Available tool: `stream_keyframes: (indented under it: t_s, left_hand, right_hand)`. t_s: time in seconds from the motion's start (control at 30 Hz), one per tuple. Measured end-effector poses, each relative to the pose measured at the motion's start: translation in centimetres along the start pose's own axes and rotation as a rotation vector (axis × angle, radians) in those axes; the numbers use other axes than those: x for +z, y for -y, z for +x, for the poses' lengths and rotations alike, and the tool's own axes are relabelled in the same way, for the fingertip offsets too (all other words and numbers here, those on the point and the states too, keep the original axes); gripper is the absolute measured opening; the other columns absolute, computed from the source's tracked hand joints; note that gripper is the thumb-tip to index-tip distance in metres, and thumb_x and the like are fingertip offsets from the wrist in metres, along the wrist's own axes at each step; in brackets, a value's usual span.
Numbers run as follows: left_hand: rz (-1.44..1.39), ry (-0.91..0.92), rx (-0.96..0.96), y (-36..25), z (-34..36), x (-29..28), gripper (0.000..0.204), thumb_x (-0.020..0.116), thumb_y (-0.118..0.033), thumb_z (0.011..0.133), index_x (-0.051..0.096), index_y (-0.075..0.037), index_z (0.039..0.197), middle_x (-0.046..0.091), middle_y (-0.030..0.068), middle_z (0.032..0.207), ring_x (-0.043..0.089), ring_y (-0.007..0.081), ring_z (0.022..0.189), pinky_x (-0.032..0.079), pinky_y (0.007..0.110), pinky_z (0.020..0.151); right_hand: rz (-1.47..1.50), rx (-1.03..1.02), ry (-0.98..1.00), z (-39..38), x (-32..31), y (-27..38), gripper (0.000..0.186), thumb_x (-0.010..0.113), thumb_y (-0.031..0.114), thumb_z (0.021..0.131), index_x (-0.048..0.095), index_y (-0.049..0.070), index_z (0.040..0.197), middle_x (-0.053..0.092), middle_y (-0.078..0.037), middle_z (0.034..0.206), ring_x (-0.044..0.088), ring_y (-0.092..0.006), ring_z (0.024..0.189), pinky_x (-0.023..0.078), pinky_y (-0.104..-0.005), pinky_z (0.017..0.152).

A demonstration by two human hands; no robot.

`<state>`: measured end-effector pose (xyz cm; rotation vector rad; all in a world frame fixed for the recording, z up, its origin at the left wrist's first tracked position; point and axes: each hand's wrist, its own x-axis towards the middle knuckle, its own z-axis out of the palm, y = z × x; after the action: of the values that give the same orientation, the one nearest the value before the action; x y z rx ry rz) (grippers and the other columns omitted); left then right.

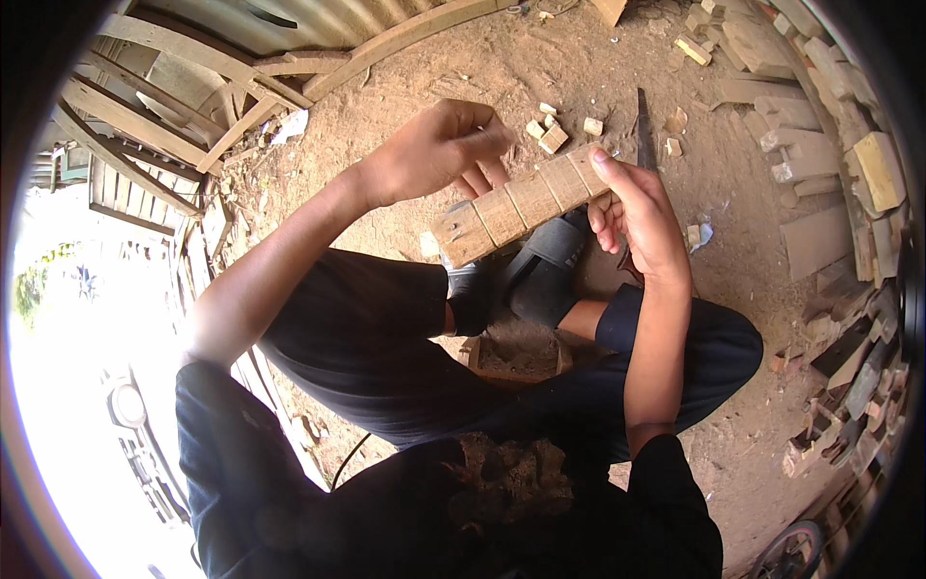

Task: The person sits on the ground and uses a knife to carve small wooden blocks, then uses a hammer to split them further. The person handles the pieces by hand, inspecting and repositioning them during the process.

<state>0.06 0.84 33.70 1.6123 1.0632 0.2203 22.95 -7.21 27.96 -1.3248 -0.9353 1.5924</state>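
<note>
at the far left a stack of pale wooden slats [145, 125] leans under a corrugated wall, out of the way of the sitting person. the left hand [439, 150] hovers over the low end of a flat wooden strip [521, 203], fingers curled down and pinched against its upper edge, probably to steady that end. the strip slopes upward to the right and is crossed by dark lines that mark it into near-equal blocks (they may be saw cuts or pencil, i cannot tell which). the right hand [641, 217] grips the high end, thumb flat on top, fingers wrapped beneath, so the piece is carried in the air above the black shoes [540, 275]. small cut wooden blocks [550, 133] lie on the dirt floor [434, 68] just beyond, with a dark blade [643, 130] beside them. offcuts [820, 145] pile up along the right.
</note>
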Motion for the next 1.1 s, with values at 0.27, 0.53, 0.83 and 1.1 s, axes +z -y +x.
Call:
stream_keyframes:
  t_s: [0.27,0.53,0.83,1.1]
  left_hand:
    - [0.036,0.150,-0.077,0.5,0.1,-1.5,0.056,0.040,-0.047,0.098,0.063,0.002,0.112,0.065,0.0117,0.103,0.063,0.0159,0.087,0.052,0.030,0.076]
    - [-0.282,0.129,0.081,0.7,0.1,-1.6,0.049,0.060,-0.034,0.093,0.054,0.003,0.125,0.062,0.0112,0.112,0.060,0.0174,0.102,0.052,0.033,0.085]
    - [-0.461,0.123,0.145,1.1,0.6,-2.0,0.046,0.056,-0.028,0.095,0.051,0.008,0.123,0.059,0.0158,0.116,0.064,0.0222,0.097,0.054,0.034,0.086]
    - [-0.502,-0.072,0.138,1.4,0.5,-2.1,0.041,0.057,-0.024,0.092,0.056,0.008,0.117,0.062,0.0162,0.110,0.064,0.0226,0.092,0.054,0.033,0.085]
  right_hand:
    - [0.094,0.008,-0.127,0.9,-0.4,-0.5,0.042,0.057,0.047,0.092,0.059,0.005,0.087,0.054,-0.004,0.053,0.046,-0.0091,0.036,0.034,-0.0211,0.033]
    - [0.339,-0.053,-0.183,1.6,-0.9,-1.3,0.043,0.059,0.043,0.092,0.056,0.000,0.095,0.060,-0.009,0.060,0.055,-0.0142,0.043,0.040,-0.0251,0.037]
    - [0.478,-0.015,-0.112,2.5,-0.9,-2.3,0.047,0.057,0.046,0.093,0.054,0.000,0.102,0.061,-0.010,0.064,0.057,-0.0153,0.046,0.042,-0.0263,0.039]
    - [0.531,-0.035,-0.092,2.9,0.7,-3.5,0.049,0.055,0.048,0.093,0.052,0.000,0.106,0.063,-0.011,0.069,0.060,-0.0166,0.052,0.045,-0.0275,0.044]
